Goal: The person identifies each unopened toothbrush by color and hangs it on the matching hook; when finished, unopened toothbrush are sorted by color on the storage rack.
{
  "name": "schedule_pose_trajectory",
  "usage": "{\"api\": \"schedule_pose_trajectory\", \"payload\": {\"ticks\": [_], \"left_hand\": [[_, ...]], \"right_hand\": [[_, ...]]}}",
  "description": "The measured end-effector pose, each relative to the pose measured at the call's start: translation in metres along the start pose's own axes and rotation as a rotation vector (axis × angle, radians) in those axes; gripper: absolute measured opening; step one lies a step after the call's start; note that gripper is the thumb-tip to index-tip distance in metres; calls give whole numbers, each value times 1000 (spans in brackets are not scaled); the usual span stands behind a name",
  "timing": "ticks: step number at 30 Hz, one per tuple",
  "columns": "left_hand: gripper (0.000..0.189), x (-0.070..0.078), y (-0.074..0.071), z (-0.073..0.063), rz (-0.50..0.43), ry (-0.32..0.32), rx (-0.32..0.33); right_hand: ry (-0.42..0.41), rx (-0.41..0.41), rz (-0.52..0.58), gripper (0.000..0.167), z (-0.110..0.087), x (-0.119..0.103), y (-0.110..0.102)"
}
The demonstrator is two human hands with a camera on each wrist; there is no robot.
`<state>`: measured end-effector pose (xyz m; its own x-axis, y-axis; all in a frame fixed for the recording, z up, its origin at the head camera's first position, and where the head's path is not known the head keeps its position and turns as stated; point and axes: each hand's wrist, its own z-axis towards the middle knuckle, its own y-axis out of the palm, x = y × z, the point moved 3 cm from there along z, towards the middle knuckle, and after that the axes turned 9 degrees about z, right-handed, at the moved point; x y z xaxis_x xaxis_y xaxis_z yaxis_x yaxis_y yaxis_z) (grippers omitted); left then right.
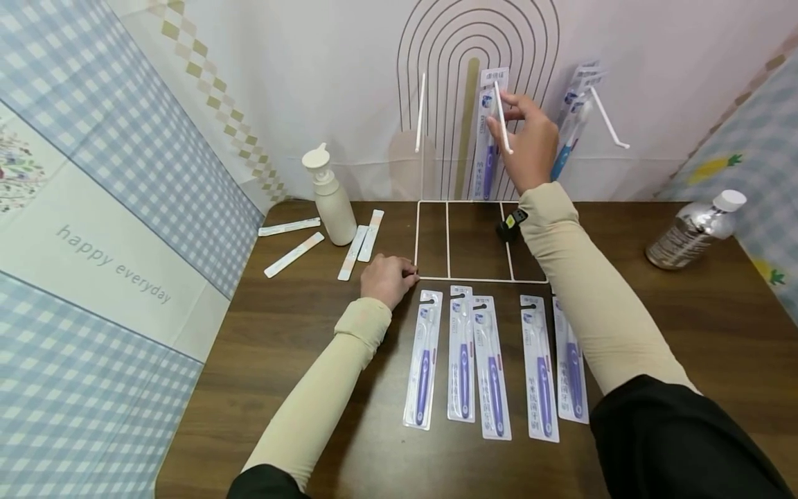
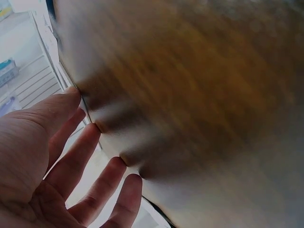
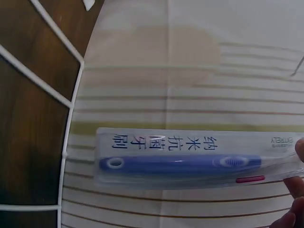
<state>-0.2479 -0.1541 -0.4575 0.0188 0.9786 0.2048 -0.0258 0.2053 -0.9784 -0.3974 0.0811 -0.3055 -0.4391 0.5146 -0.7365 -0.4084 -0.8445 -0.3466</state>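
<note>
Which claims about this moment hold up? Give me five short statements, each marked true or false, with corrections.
1. The right hand pinches a flat plastic pack holding a purple-handled toothbrush. True.
2. The cream plastic pump bottle lies on its side. False: the pump bottle stands upright.
3. Five other packaged purple-handled toothbrushes lie on the brown wood-grain table. True.
4. The left hand holds one of those packs. False: the left hand is at the near-left corner of the white wire frame.
5. In the head view, the shiny white-capped bottle stands left of the pump bottle. False: it stands to the right.
</note>
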Motion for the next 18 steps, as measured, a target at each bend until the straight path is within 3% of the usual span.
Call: {"api": "schedule_pose_trajectory", "payload": {"ticks": [5,9,14,18], "left_hand": [[18,1,1,1,-2,7,2],[18,0,1,3,12,2,-5],[19,0,0,4,17,7,-14],[18,-3,0,4,1,15,-12]], "right_hand": [[-11,-3,-16,43,8,5,1],[-33,-10,24,45,1,7,-11],[-75,-39,85,36,-29,10,-47],[-70,-136,53,27,-60,21,-86]]}}
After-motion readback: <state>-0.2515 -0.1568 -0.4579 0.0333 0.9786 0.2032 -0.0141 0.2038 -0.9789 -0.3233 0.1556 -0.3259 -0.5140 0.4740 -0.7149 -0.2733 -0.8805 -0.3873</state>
